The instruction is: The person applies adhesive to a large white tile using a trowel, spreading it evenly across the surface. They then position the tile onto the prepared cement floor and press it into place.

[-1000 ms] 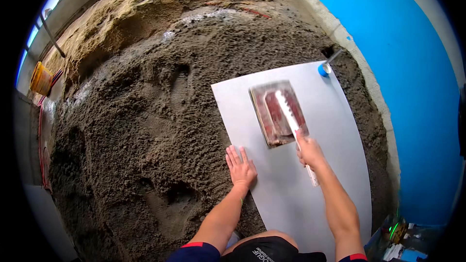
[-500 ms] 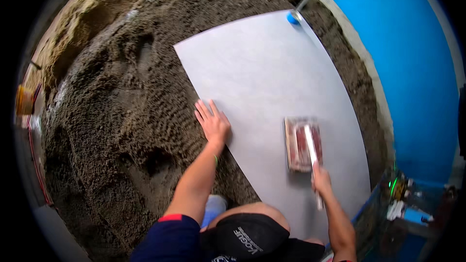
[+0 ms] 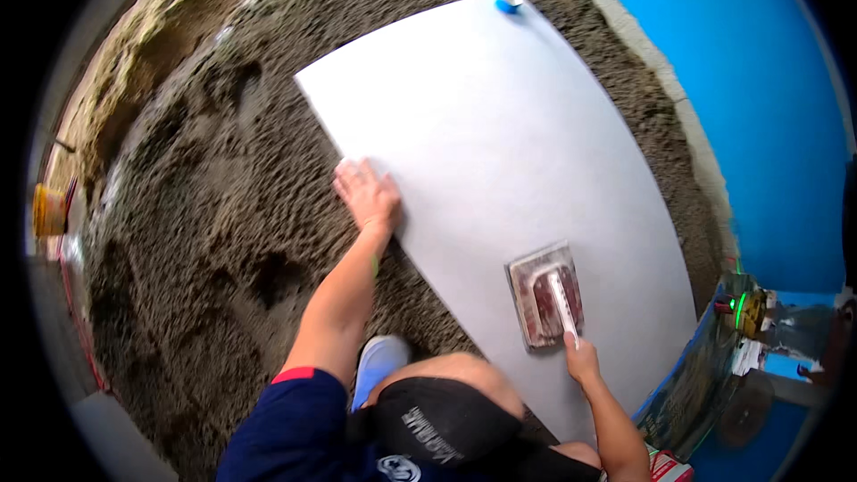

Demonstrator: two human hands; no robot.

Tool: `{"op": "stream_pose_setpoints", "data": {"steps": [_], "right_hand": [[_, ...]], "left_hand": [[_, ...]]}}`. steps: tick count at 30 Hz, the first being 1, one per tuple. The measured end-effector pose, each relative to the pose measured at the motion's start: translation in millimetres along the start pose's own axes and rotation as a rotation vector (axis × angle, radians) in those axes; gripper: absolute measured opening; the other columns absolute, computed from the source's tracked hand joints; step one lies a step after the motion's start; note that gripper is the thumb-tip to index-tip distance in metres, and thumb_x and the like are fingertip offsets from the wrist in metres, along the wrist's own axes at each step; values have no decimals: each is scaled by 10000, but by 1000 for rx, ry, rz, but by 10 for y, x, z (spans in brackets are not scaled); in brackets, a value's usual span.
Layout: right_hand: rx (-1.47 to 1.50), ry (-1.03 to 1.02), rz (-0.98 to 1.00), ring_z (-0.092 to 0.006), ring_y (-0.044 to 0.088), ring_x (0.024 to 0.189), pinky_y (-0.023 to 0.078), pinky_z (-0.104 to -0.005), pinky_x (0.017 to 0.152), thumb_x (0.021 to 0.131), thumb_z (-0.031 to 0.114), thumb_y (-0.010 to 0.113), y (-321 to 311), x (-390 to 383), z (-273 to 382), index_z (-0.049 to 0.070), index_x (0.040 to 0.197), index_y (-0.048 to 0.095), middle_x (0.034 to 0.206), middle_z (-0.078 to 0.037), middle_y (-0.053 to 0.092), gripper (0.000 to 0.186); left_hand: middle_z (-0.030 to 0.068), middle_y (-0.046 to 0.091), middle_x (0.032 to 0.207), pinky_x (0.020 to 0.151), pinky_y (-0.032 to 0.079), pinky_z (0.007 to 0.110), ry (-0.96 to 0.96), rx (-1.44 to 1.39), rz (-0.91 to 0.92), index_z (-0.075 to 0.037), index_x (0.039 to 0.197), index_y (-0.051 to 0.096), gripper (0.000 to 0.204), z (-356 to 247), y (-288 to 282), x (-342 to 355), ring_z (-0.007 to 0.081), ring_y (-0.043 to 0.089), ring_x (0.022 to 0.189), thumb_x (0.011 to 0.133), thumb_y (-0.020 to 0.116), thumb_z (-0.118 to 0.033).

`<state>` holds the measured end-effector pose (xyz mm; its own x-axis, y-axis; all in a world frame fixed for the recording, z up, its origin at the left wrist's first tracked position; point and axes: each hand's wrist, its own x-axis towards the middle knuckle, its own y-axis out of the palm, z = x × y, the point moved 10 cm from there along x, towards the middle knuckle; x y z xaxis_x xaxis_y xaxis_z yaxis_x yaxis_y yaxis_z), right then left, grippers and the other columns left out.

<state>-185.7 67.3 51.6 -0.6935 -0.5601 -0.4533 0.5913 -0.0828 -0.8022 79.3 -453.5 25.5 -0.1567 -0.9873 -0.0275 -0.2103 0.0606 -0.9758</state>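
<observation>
A large, smooth, pale grey slab with a matte face and straight edges, bowed by the lens, is laid over a bed of dark, coarse, crumbly mortar. The slab's left edge is covered by the left hand, which is held flat with its fingers extended and nothing grasped. The white handle of a beating tool is enclosed by the right hand, the fingers wrapped around it. The tool's broad rectangular head, reddish in the middle and smeared with grey along its rim, is positioned over the near part of the slab; whether the surface is touched cannot be told. The slab's far corner is marked by a small blue round piece. On the right, the mortar is bordered by a rough pale ledge and a flat, bright blue surface.
</observation>
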Motion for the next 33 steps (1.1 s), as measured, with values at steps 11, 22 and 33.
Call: {"op": "stream_pose_setpoints", "data": {"steps": [11,22,33], "right_hand": [[311,114,-2,-325,673,808,508,-449,765,956,615,323,-561,293,688,18,1014,685,841,-203,681,701],[170,41,23,-376,652,670,507,-471,622,913,543,526,-199,-374,107,46,800,643,691,-203,643,523],[467,248,-176,-329,666,760,503,-450,723,931,671,340,-770,-20,-251,-56,941,680,799,-215,665,802]], "left_hand": [[240,156,1553,1159,146,524,-71,459,-1,-115,1524,165,671,108,369,-119,367,166,1444,998,167,-531],[227,316,1495,1082,280,559,10,469,-171,-136,1481,314,690,513,754,214,365,277,1398,969,288,-598],[282,361,1443,1051,305,583,94,449,-126,-31,1417,374,662,157,319,104,418,326,1348,971,322,-517]]}}
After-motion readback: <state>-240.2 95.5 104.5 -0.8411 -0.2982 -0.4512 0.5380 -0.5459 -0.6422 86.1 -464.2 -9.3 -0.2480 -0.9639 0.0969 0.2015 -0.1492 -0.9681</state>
